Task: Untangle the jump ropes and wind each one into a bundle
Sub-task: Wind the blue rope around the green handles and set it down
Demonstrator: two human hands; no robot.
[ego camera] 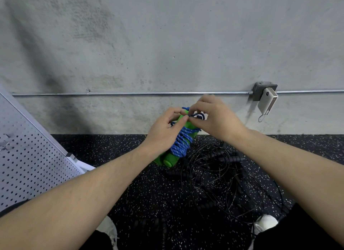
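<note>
Left hand point(164, 127) gripped green handles point(167, 159); right hand point(214, 117) pinched blue rope point(181, 143) tail. I judged: tuck end under last wrap, keep tension.

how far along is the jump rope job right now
Nearly done: the blue rope is already wound around its green handles. In hand: the left hand holds that bundle while the right hand pinches the rope's end near the top. Left: the thin black ropes lie tangled on the floor.
</note>
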